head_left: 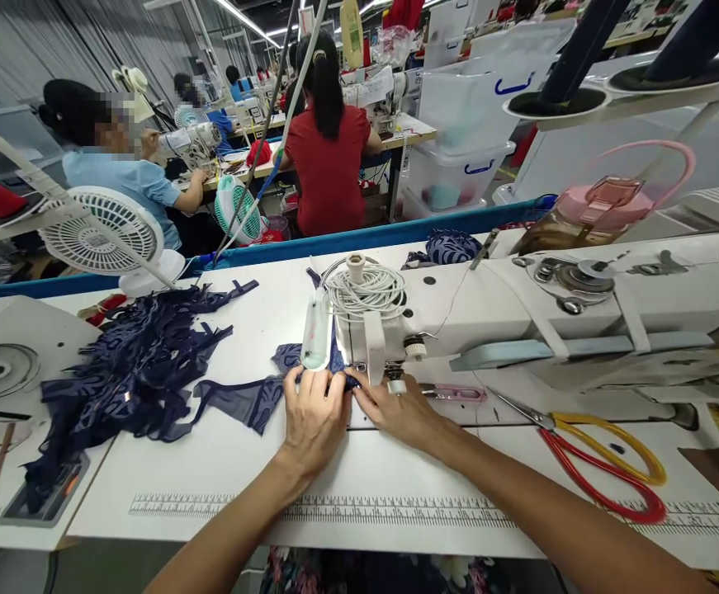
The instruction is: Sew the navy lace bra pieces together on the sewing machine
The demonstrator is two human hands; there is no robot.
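My left hand [313,417] lies on a piece of navy lace fabric [253,400] just in front of the needle area of a white sewing machine [520,318], its fingers curled and pressing the fabric down. Close beside it, my right hand [396,408] pinches the same fabric under the presser foot [390,375]. The fabric trails left toward a heap of navy lace pieces [130,371].
Red and yellow handled scissors [594,454] and pink thread snips [451,393] lie right of my hands. A ruler strip [396,511] runs along the table's front edge. A white fan [102,235] stands back left. Other people sew at benches behind. A pink bottle [600,210] sits behind the machine.
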